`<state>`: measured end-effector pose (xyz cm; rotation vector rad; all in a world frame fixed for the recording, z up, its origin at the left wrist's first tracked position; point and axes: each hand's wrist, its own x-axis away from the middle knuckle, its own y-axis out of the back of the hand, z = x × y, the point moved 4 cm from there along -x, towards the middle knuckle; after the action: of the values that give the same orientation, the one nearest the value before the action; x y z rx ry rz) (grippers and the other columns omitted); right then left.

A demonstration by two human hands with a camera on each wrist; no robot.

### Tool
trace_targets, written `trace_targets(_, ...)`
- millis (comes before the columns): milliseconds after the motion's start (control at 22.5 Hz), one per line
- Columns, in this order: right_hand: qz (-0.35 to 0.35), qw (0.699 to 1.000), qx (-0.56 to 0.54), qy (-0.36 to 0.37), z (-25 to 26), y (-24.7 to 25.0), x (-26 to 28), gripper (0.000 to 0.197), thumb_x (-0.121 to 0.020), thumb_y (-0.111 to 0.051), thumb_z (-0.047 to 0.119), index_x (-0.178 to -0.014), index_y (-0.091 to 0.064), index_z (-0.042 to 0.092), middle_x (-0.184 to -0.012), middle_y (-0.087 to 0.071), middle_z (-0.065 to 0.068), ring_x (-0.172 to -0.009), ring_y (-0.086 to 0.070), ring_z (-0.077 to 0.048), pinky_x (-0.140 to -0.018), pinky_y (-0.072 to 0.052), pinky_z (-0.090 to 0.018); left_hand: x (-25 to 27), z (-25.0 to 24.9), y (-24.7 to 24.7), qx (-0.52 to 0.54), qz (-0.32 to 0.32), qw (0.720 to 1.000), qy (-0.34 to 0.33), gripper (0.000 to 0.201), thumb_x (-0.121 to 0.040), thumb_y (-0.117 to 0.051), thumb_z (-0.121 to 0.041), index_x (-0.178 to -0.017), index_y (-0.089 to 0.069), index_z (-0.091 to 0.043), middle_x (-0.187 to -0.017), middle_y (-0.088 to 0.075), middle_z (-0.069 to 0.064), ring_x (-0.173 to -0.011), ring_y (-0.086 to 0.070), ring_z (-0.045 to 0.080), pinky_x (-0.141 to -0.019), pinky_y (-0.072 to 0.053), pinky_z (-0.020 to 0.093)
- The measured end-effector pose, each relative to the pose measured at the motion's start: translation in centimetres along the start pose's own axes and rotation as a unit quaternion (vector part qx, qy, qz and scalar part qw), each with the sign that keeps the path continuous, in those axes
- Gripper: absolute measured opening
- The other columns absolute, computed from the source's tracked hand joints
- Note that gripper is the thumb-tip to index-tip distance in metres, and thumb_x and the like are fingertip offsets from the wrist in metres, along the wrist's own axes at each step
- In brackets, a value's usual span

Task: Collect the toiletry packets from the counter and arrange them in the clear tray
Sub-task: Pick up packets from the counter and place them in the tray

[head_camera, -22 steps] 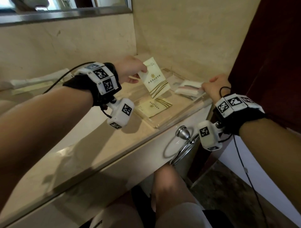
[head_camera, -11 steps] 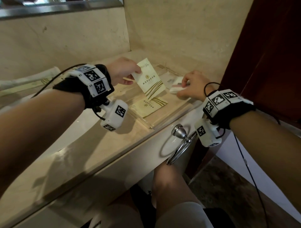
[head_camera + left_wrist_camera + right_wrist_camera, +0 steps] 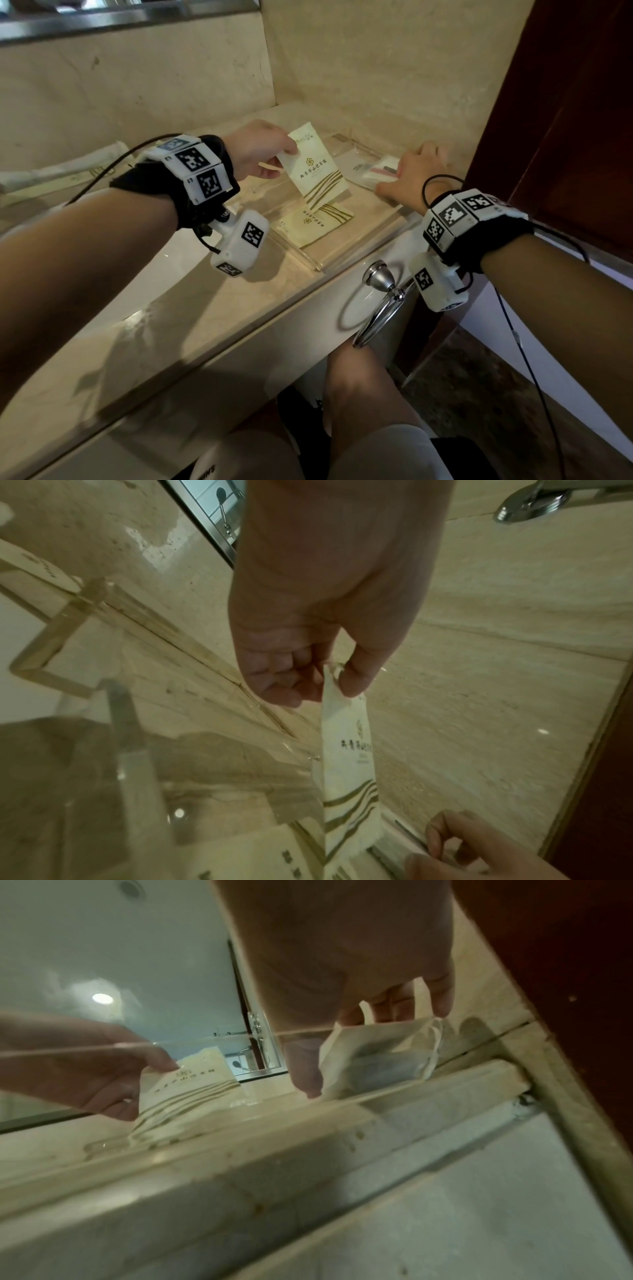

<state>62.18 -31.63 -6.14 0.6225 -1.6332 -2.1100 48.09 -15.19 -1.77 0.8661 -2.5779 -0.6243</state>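
My left hand (image 3: 287, 154) pinches the top edge of a cream packet with gold stripes (image 3: 315, 171), which hangs upright over the clear tray (image 3: 359, 253). In the left wrist view, thumb and fingers (image 3: 329, 685) nip the cream packet (image 3: 349, 764), whose lower edge is close to the tray floor. A second cream packet (image 3: 311, 222) lies flat in the tray's near part. My right hand (image 3: 394, 178) reaches into the tray's right end and holds a small pile of white packets (image 3: 376, 169) between thumb and fingers. The right wrist view shows the white packets (image 3: 377, 1056) behind the tray's wall.
A chrome towel ring (image 3: 376, 301) juts out below the counter's front edge, under the tray. Long white wrapped items (image 3: 68, 171) lie on the counter at far left. A dark red door (image 3: 565, 102) stands close on the right. A tiled wall rises behind the tray.
My right hand has moved left from the tray's outer edge into the tray and taken hold of the white packets. The left hand still holds its cream packet over the tray.
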Motion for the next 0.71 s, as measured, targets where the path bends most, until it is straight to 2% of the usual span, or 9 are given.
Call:
trace_targets(133, 0.009, 1.000, 0.006, 0.007, 0.2, 0.1, 0.0, 0.060, -0.076, -0.063, 0.041, -0.125, -0.048, 0.010, -0.132, -0.039, -0.013, -0.125, -0.035, -0.031, -0.096, -0.037, -0.042, -0.1, -0.1, 0.1, 0.002, -0.001, 1.000, -0.001, 0.014, -0.093, -0.050, -0.010, -0.081, -0.054, -0.016, -0.103, -0.061, 0.007, -0.090, -0.053, 0.017, -0.065, -0.045, 0.021)
trace_targets(311, 0.058, 0.997, 0.044, 0.002, 0.2, -0.2, -0.3, 0.067, -0.079, -0.053, 0.051, -0.132, -0.040, 0.013, -0.139, -0.036, -0.014, -0.129, -0.035, -0.033, -0.100, -0.036, -0.045, 0.0, -0.1, -0.1, 0.001, 0.005, 1.000, -0.002, 0.014, -0.094, -0.049, -0.010, -0.082, -0.055, -0.016, -0.103, -0.062, 0.006, -0.089, -0.054, 0.016, -0.066, -0.046, 0.021)
trace_targets(489, 0.098, 0.994, 0.048, -0.017, 0.0, 0.0, 0.1, 0.074, -0.082, -0.047, 0.058, -0.138, -0.034, 0.011, -0.143, -0.031, -0.016, -0.133, -0.031, -0.033, -0.101, -0.035, -0.047, 0.4, -0.1, 0.1, 0.020, 0.020, 1.000, -0.002, 0.010, -0.095, -0.047, -0.006, -0.091, -0.054, -0.011, -0.094, -0.064, 0.005, -0.077, -0.059, 0.013, -0.060, -0.051, 0.019)
trace_targets(533, 0.089, 0.995, 0.042, -0.027, 0.1, 0.4, 0.4, 0.073, -0.083, -0.044, 0.058, -0.137, -0.036, 0.010, -0.143, -0.032, -0.016, -0.133, -0.031, -0.033, -0.101, -0.035, -0.047, 0.5, -0.1, 0.2, 0.031, 0.025, 0.999, 0.000, 0.010, -0.095, -0.046, -0.003, -0.093, -0.053, -0.010, -0.092, -0.064, 0.005, -0.075, -0.060, 0.013, -0.056, -0.054, 0.018)
trace_targets(622, 0.025, 0.999, 0.022, -0.020, 0.9, 1.4, 1.1, 0.060, -0.088, -0.039, 0.052, -0.129, -0.045, 0.008, -0.137, -0.037, -0.016, -0.129, -0.033, -0.033, -0.098, -0.036, -0.046, 0.8, -0.1, 0.4, 0.041, 0.038, 0.998, 0.003, 0.011, -0.095, -0.046, 0.001, -0.098, -0.052, -0.007, -0.091, -0.064, 0.007, -0.073, -0.061, 0.014, -0.051, -0.055, 0.015)
trace_targets(711, -0.046, 0.997, -0.042, 0.042, 2.7, 2.4, 2.0, 0.038, -0.093, -0.037, 0.038, -0.107, -0.055, 0.007, -0.116, -0.052, -0.014, -0.114, -0.047, -0.032, -0.085, -0.043, -0.038, 1.2, -0.1, 0.5, 0.039, 0.043, 0.998, 0.002, 0.016, -0.094, -0.048, 0.003, -0.107, -0.052, -0.005, -0.092, -0.064, 0.007, -0.073, -0.062, 0.014, -0.050, -0.056, 0.014)
